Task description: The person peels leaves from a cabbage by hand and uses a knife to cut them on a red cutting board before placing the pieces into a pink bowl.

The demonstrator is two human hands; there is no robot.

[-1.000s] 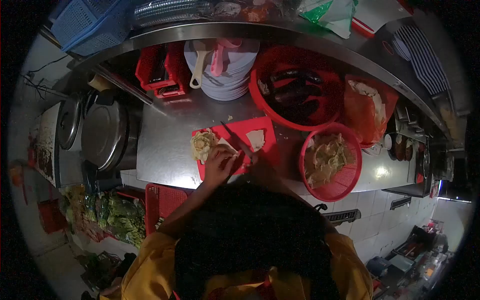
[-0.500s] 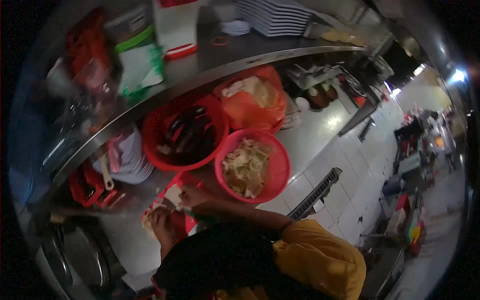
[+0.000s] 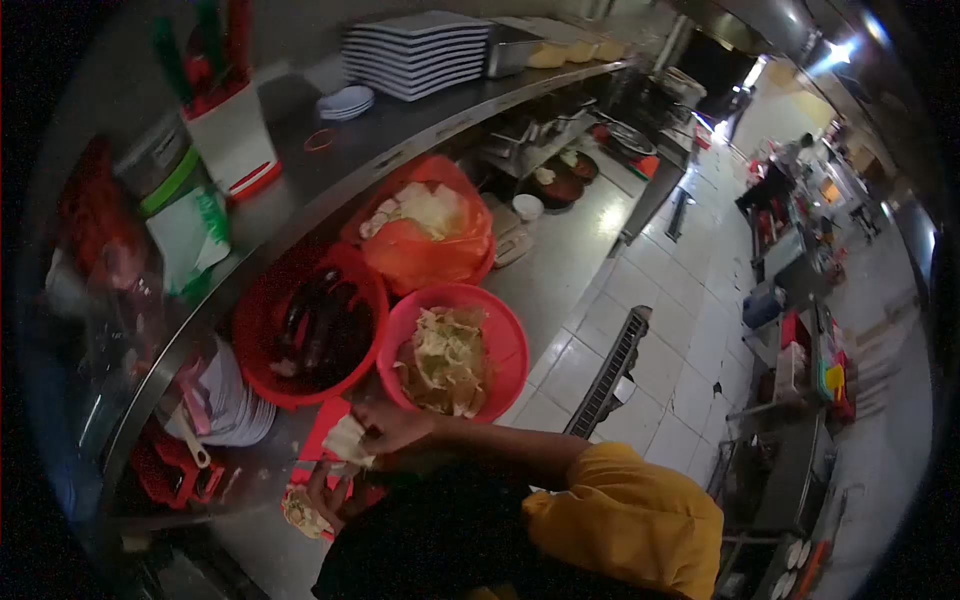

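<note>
A pale piece of food (image 3: 346,438) is in the fingers of my right hand (image 3: 392,428), over a red board (image 3: 325,425). Just nearer my body, my left hand (image 3: 325,495) has its fingers curled at the board; what they hold is too small to make out. Beside it sits a pale, ragged food lump (image 3: 302,510). A pink basin (image 3: 510,345) with pale cut pieces stands beyond my right hand. To its left is a red basin (image 3: 250,345) of dark, long items.
An orange bag (image 3: 430,255) of pale food lies behind the basins. Stacked plates (image 3: 415,55) and a knife block (image 3: 235,135) stand on the shelf (image 3: 300,180) above. More plates (image 3: 235,400) are at the left. A person (image 3: 780,175) is far off at the right.
The view has shifted, so the basins and shelf appear further left. The board and pale piece show more clearly, and both hands appear lower in the picture.
</note>
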